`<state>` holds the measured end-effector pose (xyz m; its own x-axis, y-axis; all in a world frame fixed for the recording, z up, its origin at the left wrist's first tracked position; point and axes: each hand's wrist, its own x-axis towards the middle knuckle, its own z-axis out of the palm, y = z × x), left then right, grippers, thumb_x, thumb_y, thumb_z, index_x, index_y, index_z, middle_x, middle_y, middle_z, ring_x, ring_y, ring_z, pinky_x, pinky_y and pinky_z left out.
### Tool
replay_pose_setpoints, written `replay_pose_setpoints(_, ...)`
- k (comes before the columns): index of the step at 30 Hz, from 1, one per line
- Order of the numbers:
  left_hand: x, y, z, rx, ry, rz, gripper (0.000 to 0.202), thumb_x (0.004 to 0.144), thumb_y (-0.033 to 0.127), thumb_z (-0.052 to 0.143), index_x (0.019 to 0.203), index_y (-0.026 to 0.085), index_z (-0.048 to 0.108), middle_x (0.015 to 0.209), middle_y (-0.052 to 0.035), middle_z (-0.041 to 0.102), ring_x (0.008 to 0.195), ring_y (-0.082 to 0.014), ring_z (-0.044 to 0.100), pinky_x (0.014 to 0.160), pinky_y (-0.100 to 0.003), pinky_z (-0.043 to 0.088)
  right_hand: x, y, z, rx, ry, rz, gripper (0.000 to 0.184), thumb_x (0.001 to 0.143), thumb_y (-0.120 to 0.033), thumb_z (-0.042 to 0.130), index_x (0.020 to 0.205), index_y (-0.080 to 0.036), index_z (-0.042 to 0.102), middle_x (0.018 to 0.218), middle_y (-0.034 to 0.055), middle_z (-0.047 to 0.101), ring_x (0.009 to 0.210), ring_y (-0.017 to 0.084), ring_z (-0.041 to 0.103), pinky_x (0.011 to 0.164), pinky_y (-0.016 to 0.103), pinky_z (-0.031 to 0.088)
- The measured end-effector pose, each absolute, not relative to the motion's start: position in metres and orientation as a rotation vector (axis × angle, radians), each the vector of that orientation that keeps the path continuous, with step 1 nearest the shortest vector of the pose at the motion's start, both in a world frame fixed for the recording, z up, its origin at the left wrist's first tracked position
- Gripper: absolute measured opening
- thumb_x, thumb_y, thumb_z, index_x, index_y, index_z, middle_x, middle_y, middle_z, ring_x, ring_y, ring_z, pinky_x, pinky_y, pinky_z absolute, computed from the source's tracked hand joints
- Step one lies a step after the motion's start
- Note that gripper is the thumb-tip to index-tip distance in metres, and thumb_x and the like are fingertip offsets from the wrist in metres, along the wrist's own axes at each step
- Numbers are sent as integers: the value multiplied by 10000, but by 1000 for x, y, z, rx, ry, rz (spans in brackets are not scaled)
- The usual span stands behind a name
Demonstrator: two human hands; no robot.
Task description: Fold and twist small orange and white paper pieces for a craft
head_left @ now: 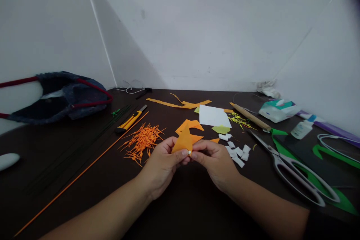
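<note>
My left hand (163,163) and my right hand (215,161) meet over the dark table (84,191), both pinched on one piece of orange paper (184,138). The paper stands up between my fingertips, with a small white bit at its lower edge where my thumbs touch. A pile of thin orange paper shreds (142,140) lies just left of my left hand. Small white paper bits (237,152) lie just right of my right hand.
Scissors (292,168) lie at the right on green paper (323,183), near a glue bottle (300,129) and a white and teal box (277,109). A white sheet (214,116), orange strips (182,104), a yellow cutter (131,120), a long orange stick (81,172) and a dark bag (60,95) lie farther off.
</note>
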<state>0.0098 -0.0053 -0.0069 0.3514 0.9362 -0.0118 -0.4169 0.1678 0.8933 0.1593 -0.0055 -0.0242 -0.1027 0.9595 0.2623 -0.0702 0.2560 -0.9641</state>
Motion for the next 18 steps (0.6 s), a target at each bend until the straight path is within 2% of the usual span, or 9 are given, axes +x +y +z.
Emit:
replay_pose_setpoints(6,11,-6,-7,1091,740,1090,111,712,192,639,768,144,557,685,29,538,604,-73,464,592,-199,384,158,-8,-22,-854,-1390,1078,51,661,-175,648,695,-212,640,726,-10,600,679,136,587,666,307,486)
replay_pose_setpoints(12,10,-8,-2,1316,856,1111,153,726,248,610,854,173,576,789,-5,590,768,-152,528,714,-279,411,158,-9,-23,-907,-1337,1159,61,643,-190,670,694,-206,642,698,-21,599,638,114,564,632,263,463)
replay_pose_setpoints(18,5,-6,-2,1641,1053,1089,113,751,274,556,757,180,619,743,-18,587,716,-166,537,662,-295,427,159,-10,-18,-1066,-1418,1101,51,655,-221,635,676,-191,601,635,-19,585,570,112,531,543,248,438)
